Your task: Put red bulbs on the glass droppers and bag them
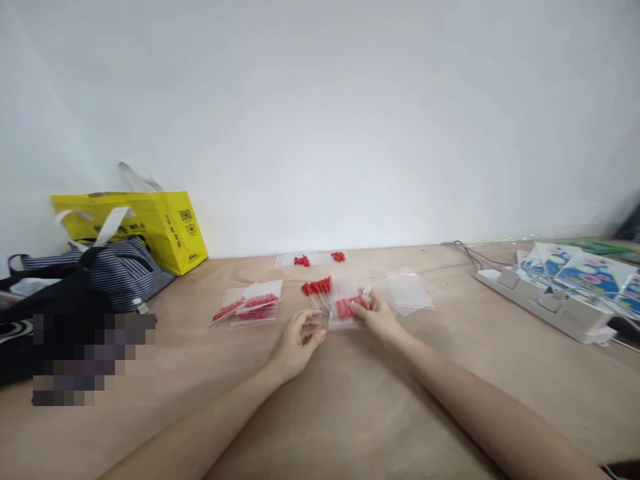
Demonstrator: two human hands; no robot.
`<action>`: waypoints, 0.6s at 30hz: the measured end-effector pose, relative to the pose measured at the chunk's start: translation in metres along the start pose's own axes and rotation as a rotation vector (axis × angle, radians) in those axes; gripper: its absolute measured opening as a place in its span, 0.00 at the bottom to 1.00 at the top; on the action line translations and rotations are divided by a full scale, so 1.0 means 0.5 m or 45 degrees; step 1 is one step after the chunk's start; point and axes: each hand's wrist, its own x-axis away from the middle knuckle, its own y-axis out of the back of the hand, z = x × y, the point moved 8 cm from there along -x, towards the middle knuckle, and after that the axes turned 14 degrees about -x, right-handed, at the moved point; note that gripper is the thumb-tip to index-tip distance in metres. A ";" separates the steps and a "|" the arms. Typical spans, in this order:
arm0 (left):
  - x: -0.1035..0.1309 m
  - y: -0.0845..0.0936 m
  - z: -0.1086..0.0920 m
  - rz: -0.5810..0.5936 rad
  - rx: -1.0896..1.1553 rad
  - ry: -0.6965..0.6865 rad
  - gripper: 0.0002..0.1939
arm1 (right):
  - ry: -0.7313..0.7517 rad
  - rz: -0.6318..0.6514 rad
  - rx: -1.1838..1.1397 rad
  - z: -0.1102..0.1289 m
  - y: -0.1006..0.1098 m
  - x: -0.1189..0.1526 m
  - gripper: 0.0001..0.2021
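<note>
My right hand (pixel 377 317) is closed on a clear plastic bag (pixel 345 300) with red pieces inside, slightly blurred by motion. Just left of it, my left hand (pixel 297 343) has its thumb and fingers apart with nothing between them. Beyond my left hand lie several red-topped thin sticks (pixel 317 288), fanned on the table. To the left is a pile of filled clear bags (pixel 257 307) with red pieces. Right of my right hand are flat, see-through bags (pixel 407 292). At the wall, more red-topped pieces (pixel 301 261) lie on clear plastic.
A yellow bag (pixel 175 230) and a striped bag (pixel 127 263) stand at the left, with a black bag (pixel 50 287) nearer. At the right are a white power strip (pixel 545 303) with cables and blue-and-white printed packets (pixel 595 270). A white wall (pixel 350 133) bounds the brown table (pixel 325 413).
</note>
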 end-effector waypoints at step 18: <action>0.046 0.074 -0.008 0.266 -0.829 -0.237 0.08 | -0.330 -0.768 1.257 0.045 0.314 -0.121 0.29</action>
